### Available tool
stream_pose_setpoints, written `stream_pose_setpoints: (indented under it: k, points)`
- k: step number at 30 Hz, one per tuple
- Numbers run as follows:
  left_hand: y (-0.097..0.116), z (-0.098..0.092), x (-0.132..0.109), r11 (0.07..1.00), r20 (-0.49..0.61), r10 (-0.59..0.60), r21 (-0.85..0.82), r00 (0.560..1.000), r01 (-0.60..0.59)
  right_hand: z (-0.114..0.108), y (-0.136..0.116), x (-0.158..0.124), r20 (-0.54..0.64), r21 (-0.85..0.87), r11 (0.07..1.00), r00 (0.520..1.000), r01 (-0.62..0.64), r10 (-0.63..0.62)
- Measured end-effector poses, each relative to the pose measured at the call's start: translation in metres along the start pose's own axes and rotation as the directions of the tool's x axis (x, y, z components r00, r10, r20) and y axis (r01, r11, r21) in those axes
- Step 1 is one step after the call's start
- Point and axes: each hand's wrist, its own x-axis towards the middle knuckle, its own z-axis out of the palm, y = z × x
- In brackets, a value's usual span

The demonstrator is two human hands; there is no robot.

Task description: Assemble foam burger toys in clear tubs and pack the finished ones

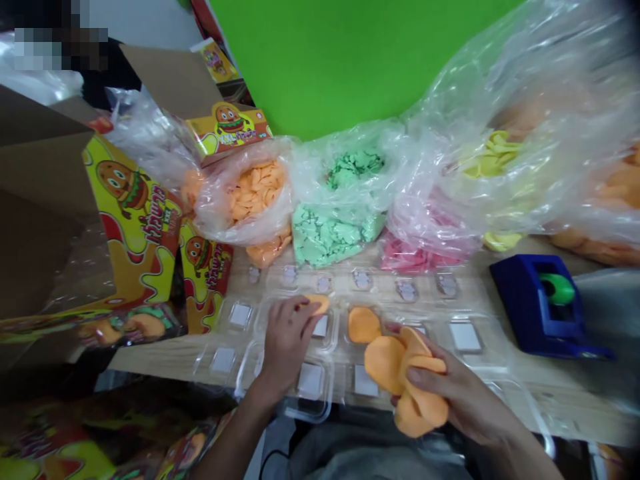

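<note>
Illegible stylized lettering, yellow burger box (154,223)

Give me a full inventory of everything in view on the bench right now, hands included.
clear plastic bags: five, holding orange, green, pink, yellow and orange pieces, along the table's far side
clear plastic trays: several, transparent with white squares, in rows on the table
loose orange disc: one, orange, in a tray
burger-print boxes: several, yellow, left of the trays
cardboard box: one, brown, far left
tape dispenser: one, blue with a green core, right of the trays
wooden table: one, pale, under the trays
green backdrop: one, bright green, behind the bags
left hand: one, on an orange disc
right hand: one, holding a bunch of orange discs
</note>
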Motion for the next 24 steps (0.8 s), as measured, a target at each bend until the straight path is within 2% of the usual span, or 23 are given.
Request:
stream_pose_setpoints:
  k: [1, 3, 8, 11, 14, 16, 20, 24]
  points:
    - [-0.006, 0.002, -0.009, 0.99, 0.075, 0.093, 0.099, 0.993, -0.1, -0.002, -0.002, -0.002, -0.029, -0.01, 1.0, 1.0, -0.004, 0.004]
    - [-0.013, 0.007, -0.022, 0.965, 0.19, 0.173, 0.163, 0.966, -0.205, -0.004, -0.005, -0.005, -0.069, -0.037, 0.999, 0.997, -0.02, 0.018]
    - [-0.013, 0.003, -0.028, 0.956, 0.249, 0.18, 0.182, 0.951, -0.229, -0.001, -0.009, -0.004, -0.093, -0.031, 0.999, 0.995, -0.02, 0.017]
    - [-0.015, -0.003, -0.029, 0.929, 0.288, 0.254, 0.194, 0.923, -0.316, 0.003, -0.007, 0.0, -0.073, -0.02, 1.0, 0.997, -0.014, 0.013]
    - [-0.02, 0.0, -0.033, 0.899, 0.345, 0.302, 0.208, 0.889, -0.386, 0.007, -0.005, 0.004, -0.037, -0.009, 1.0, 0.999, -0.005, 0.004]
    - [-0.022, 0.007, -0.036, 0.899, 0.357, 0.294, 0.211, 0.887, -0.383, 0.009, -0.004, 0.007, -0.026, -0.008, 1.0, 1.0, 0.0, -0.001]
    - [-0.024, 0.02, -0.04, 0.923, 0.311, 0.26, 0.197, 0.914, -0.33, 0.014, -0.005, 0.009, -0.024, -0.025, 1.0, 1.0, 0.002, -0.003]
    - [-0.021, 0.021, -0.037, 0.945, 0.317, 0.226, 0.159, 0.921, -0.286, 0.018, -0.006, 0.012, 0.002, -0.022, 1.0, 1.0, 0.014, -0.014]
